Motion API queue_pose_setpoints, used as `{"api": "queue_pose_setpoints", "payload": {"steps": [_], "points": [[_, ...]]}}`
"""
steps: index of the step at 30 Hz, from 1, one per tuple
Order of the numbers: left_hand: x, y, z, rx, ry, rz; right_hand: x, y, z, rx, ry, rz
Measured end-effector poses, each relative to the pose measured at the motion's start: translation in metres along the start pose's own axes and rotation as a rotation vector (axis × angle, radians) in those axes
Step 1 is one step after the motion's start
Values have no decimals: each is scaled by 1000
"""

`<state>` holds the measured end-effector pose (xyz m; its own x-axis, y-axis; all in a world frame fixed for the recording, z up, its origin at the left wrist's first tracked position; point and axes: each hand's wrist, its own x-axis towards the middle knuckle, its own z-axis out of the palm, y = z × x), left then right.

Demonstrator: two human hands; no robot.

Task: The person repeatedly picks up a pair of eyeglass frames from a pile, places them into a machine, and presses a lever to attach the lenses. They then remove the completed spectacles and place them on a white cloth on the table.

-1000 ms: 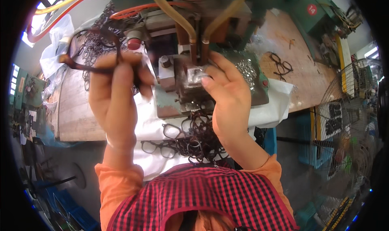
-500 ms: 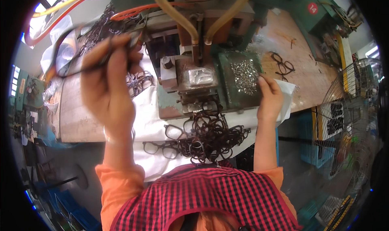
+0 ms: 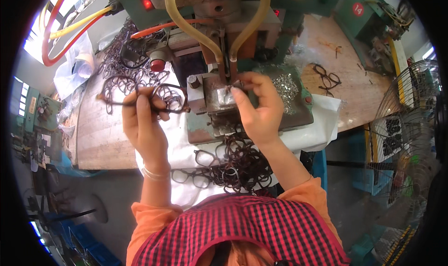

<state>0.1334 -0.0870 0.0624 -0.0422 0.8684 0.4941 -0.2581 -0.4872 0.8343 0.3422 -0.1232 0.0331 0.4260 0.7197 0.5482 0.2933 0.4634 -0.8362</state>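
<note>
My left hand (image 3: 147, 121) is closed on a dark eyeglass frame (image 3: 185, 97), holding it up left of the machine's metal fixture (image 3: 212, 100). The frame's rims stand out on both sides of my fingers. At the fixture, my right hand (image 3: 265, 110) is closed in a pinch, fingertips below the two yellowish hoses (image 3: 255, 27). Whatever sits between those fingertips is too small to make out. Behind my right hand lies a green tray (image 3: 298, 108) with many small shiny metal parts (image 3: 285, 91), partly covered by the hand.
A heap of dark eyeglass frames (image 3: 238, 165) lies on white sheeting in front of the machine. Another pile (image 3: 126, 56) spreads at the back left, near a red button (image 3: 157, 65). One frame (image 3: 326, 77) rests on the table at right. A wire fan (image 3: 406, 121) stands far right.
My right hand has moved left from the tray of metal parts to the fixture. My left hand has come lower and right with the eyeglass frame, which now shows more clearly.
</note>
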Motion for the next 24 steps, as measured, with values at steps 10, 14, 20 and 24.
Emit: {"api": "queue_pose_setpoints", "payload": {"steps": [10, 14, 20, 24], "points": [[44, 19, 39, 182, -14, 351, -3, -5, 9, 488, -33, 333], [45, 22, 43, 206, -49, 270, -4, -15, 8, 522, -20, 361], [-16, 64, 32, -208, -366, -389, 0, -21, -50, -200, -235, 72], [-22, 46, 43, -349, -707, -1094, -15, 59, -112, -1161, -62, 35]]}}
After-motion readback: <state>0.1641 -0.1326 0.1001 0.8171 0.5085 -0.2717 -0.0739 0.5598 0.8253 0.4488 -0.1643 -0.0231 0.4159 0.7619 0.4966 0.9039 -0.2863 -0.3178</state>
